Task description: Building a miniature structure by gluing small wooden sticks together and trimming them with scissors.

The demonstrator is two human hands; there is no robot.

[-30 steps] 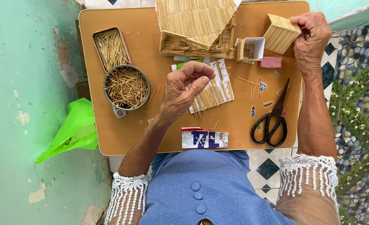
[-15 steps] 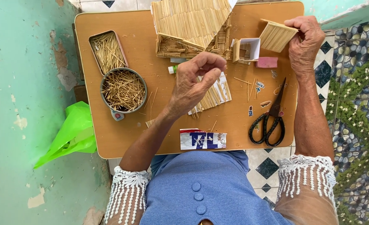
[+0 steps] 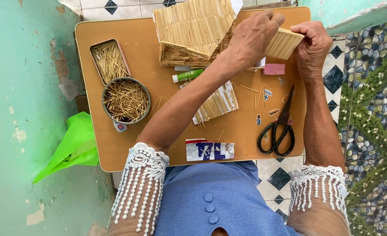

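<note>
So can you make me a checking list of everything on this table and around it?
Surface: small brown table, scattered loose sticks.
Job's things: stick panel held by both hands; stick house behind.
Clutter: round tin and oblong tin of sticks, green glue tube, black scissors, pink block, flat stick mat, torn card.
Grippers: left hand on the panel's near edge; right hand gripping its far end.
Cables: nothing seen.
Surroundings: green plastic bag, peeling green wall, tiled floor.
</note>
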